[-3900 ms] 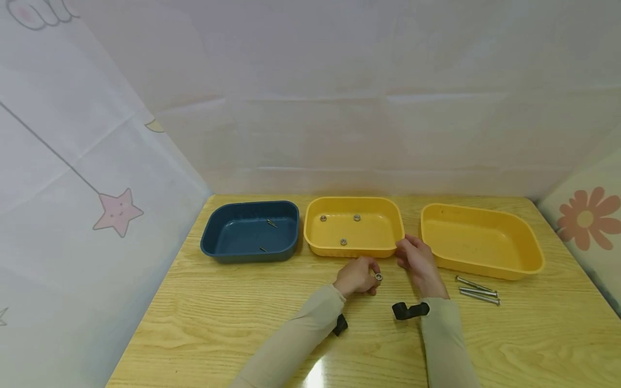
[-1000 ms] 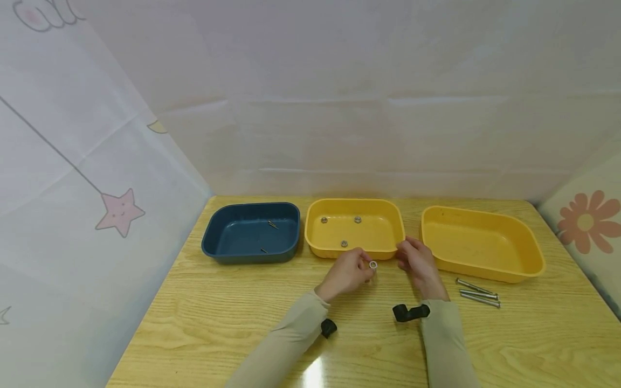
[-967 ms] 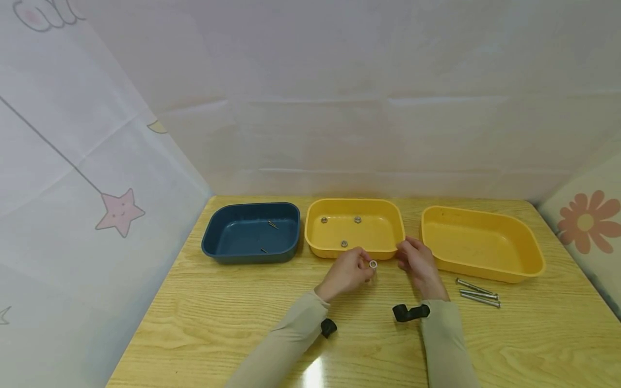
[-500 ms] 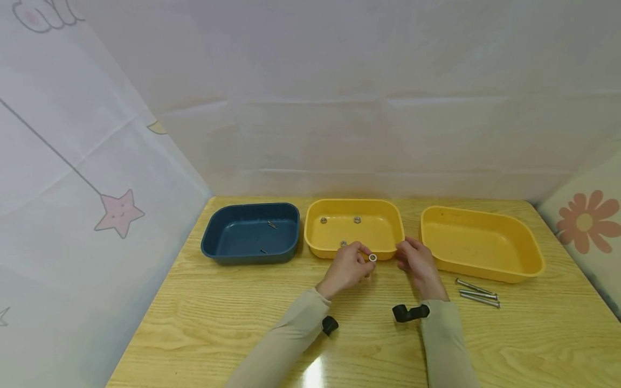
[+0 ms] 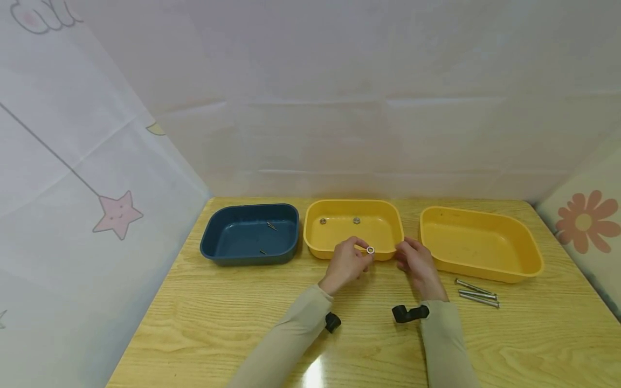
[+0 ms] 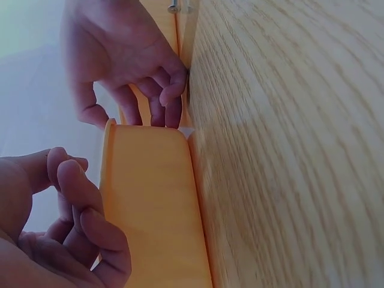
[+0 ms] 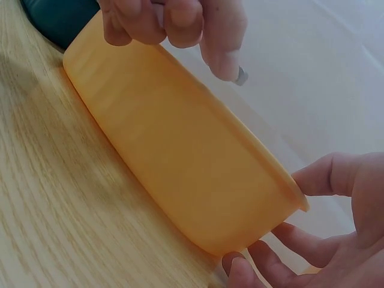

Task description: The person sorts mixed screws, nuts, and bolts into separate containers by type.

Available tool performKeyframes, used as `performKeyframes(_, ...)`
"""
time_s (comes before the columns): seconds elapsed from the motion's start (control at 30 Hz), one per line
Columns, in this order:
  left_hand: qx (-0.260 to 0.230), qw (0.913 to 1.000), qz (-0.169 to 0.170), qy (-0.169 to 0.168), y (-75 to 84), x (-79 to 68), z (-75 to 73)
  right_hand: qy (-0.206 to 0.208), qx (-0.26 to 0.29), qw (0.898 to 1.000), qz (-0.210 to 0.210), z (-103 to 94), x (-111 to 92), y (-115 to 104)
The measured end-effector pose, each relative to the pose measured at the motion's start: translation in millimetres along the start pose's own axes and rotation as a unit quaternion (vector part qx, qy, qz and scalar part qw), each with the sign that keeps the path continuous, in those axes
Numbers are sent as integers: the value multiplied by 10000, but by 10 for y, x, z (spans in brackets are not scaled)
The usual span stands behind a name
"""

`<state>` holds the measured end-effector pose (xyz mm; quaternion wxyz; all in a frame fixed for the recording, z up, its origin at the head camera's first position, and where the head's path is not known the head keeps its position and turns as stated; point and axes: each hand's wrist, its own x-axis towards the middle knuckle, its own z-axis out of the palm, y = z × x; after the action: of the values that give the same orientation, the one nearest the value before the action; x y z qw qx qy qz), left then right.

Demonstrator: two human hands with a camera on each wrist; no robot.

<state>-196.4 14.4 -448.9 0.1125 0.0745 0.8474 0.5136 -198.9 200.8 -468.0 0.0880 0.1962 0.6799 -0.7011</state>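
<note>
My left hand (image 5: 345,264) pinches a small silver nut (image 5: 371,250) between thumb and fingertips, right over the front rim of the middle yellow tray (image 5: 312,249). In the right wrist view the nut (image 7: 241,77) shows as a grey edge at a fingertip. My right hand (image 5: 419,267) grips that tray's front right corner. Its thumb (image 7: 327,174) lies on the rim, and the other fingers are against the outer wall below. Inside the tray, one nut (image 5: 323,221) sits at the back left and another nut (image 5: 356,220) at the back. The left hand covers part of the tray floor.
Left of the middle tray stands a dark blue tray (image 5: 213,256) with several small screws (image 5: 271,226). A larger yellow tray (image 5: 477,240) stands at the right. Several long bolts (image 5: 477,294) lie on the wooden table (image 5: 233,318) in front of it.
The left hand has moved forward and up with the nut, from the table before the tray to its front rim. It now hides the front nut. The right hand has stayed at the corner.
</note>
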Motion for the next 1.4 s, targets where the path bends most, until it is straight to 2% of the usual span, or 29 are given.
performKeyframes(0.43,-15,9998,-125,126,17,63,31,21,-94,9999,143,-4,27,-6)
performKeyframes(0.73,-127,9996,-213,155,46,83,34,45,26,9999,96,3,18,-18)
performKeyframes(1.1,16,9997,-172,176,21,108,52,49,34,9999,120,20,4,-23)
performKeyframes(1.4,25,9995,-286,148,19,115,62,58,-3,9999,123,19,-5,-18)
